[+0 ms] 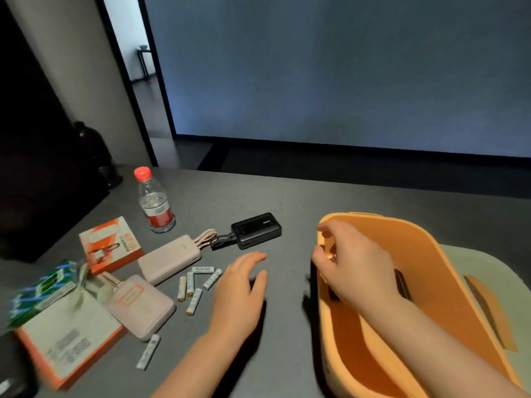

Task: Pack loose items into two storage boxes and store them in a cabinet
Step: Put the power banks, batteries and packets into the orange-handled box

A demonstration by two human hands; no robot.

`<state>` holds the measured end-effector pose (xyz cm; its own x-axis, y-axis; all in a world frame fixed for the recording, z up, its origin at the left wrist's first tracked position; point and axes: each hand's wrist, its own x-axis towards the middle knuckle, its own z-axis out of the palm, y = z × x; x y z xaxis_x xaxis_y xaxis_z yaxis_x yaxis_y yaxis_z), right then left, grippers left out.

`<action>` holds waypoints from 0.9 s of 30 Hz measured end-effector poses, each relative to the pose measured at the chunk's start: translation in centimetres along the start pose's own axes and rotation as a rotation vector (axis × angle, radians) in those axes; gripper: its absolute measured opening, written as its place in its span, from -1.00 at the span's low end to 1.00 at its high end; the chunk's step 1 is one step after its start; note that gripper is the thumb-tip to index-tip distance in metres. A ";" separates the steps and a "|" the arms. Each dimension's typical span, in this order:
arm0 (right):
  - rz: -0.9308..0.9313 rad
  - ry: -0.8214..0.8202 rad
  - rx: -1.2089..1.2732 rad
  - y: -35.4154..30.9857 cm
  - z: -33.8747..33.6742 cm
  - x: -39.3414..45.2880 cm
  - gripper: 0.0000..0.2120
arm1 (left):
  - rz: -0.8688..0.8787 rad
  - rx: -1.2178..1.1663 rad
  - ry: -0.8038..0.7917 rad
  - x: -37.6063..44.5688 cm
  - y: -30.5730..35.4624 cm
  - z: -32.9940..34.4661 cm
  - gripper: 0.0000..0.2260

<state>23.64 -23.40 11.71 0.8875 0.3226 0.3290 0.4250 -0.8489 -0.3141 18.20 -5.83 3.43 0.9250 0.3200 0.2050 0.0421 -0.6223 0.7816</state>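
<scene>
Left of the orange storage box [425, 254], two pink power banks [169, 258], one black power bank [257, 229] and seven loose AA batteries [191, 284] wait on the table [287, 196]. My left hand [241, 294] hovers flat, fingers relaxed. My right hand [353, 265], fingers curled, reaches inside the box; whether it holds anything I cannot tell. The batteries look light and likely to roll, best pinched mid-body.

A grey table [287, 196] faces a dim blue-grey wall [344, 67] beside an open doorway [135, 47].
</scene>
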 end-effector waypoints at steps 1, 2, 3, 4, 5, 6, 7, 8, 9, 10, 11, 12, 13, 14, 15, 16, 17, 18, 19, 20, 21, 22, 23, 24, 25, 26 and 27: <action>-0.046 -0.015 0.017 -1.3 0.6 0.4 -0.70 | -0.021 0.034 0.022 -0.2 -0.9 -1.0 -0.72; -0.083 -0.040 0.024 -2.5 1.3 0.9 -0.70 | -0.045 0.064 0.039 -0.4 -1.9 -2.1 -0.72; -0.112 -0.071 0.023 -3.4 2.2 1.4 -0.69 | -0.066 0.094 0.055 -0.6 -2.7 -3.2 -0.71; -0.135 -0.108 0.019 -4.0 3.2 1.9 -0.68 | -0.086 0.122 0.071 -0.8 -3.5 -4.1 -0.72; -0.152 -0.146 0.016 -4.5 4.2 2.5 -0.68 | -0.106 0.148 0.088 -1.0 -4.3 -5.0 -0.72; -0.164 -0.179 0.013 -4.8 5.1 3.2 -0.67 | -0.126 0.166 0.105 -1.2 -4.9 -5.9 -0.73; -0.174 -0.211 0.008 -5.0 6.1 4.0 -0.67 | -0.141 0.181 0.121 -1.3 -5.5 -6.6 -0.72; -0.182 -0.244 -0.001 -5.1 7.0 4.9 -0.66 | -0.151 0.200 0.132 -1.2 -6.1 -7.2 -0.71; -0.192 -0.284 -0.015 -5.1 7.9 5.9 -0.65 | -0.158 0.225 0.139 -1.0 -6.6 -7.7 -0.70; -0.207 -0.330 -0.038 -5.0 8.8 6.9 -0.63 | -0.171 0.253 0.145 -0.5 -7.2 -8.2 -0.68; -0.226 -0.376 -0.067 -4.9 9.8 8.0 -0.62 | -0.189 0.280 0.153 0.2 -7.9 -8.6 -0.67; -0.247 -0.414 -0.103 -4.7 10.8 9.1 -0.61 | -0.212 0.301 0.157 1.0 -8.7 -9.0 -0.66; -0.266 -0.442 -0.144 -4.5 11.8 10.2 -0.59 | -0.227 0.320 0.156 1.9 -9.3 -9.4 -0.65; -0.282 -0.465 -0.186 -4.4 12.7 11.2 -0.57 | -0.229 0.341 0.147 2.9 -10.0 -9.7 -0.64; -0.294 -0.490 -0.225 -4.2 13.5 12.1 -0.53 | -0.218 0.369 0.126 3.9 -10.7 -9.9 -0.62; -0.305 -0.517 -0.257 -4.0 14.2 12.8 -0.47 | -0.203 0.398 0.094 4.9 -11.1 -10.1 -0.59; -0.316 -0.547 -0.286 -3.9 14.8 13.5 -0.41 | -0.187 0.429 0.054 5.9 -11.5 -10.2 -0.55; -0.329 -0.579 -0.310 -3.7 15.3 14.1 -0.36 | -0.174 0.463 0.008 6.8 -11.9 -10.2 -0.52; -0.342 -0.614 -0.332 -3.6 15.7 14.5 -0.31 | -0.167 0.499 -0.042 7.5 -12.1 -10.3 -0.48; -0.353 -0.643 -0.348 -3.6 16.0 14.8 -0.28 | -0.170 0.531 -0.090 8.2 -12.4 -10.2 -0.45; -0.364 -0.662 -0.355 -3.5 16.3 15.1 -0.25 | -0.176 0.555 -0.131 8.8 -12.6 -10.2 -0.43; -0.373 -0.671 -0.353 -3.4 16.6 15.3 -0.24 | -0.184 0.574 -0.161 9.2 -12.9 -10.0 -0.41; -0.380 -0.671 -0.344 -3.4 16.9 15.5 -0.25 | -0.192 0.582 -0.175 9.5 -13.3 -10.0 -0.40; -0.389 -0.663 -0.331 -3.4 17.1 15.7 -0.28 | -0.199 0.578 -0.175 9.8 -13.6 -9.9 -0.40; -0.395 -0.655 -0.316 -3.4 17.2 15.8 -0.32 | -0.206 0.565 -0.168 10.0 -13.8 -9.8 -0.39; -0.394 -0.650 -0.295 -3.5 17.2 16.0 -0.37 | -0.213 0.551 -0.164 10.2 -14.0 -9.8 -0.37; -0.384 -0.651 -0.280 -3.7 17.2 16.2 -0.42 | -0.216 0.537 -0.167 10.3 -14.2 -9.8 -0.35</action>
<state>39.44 -7.85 2.91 0.6507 0.7193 -0.2431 0.7378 -0.6747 -0.0214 23.49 13.27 0.21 0.9191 0.3902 -0.0550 0.3807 -0.8432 0.3797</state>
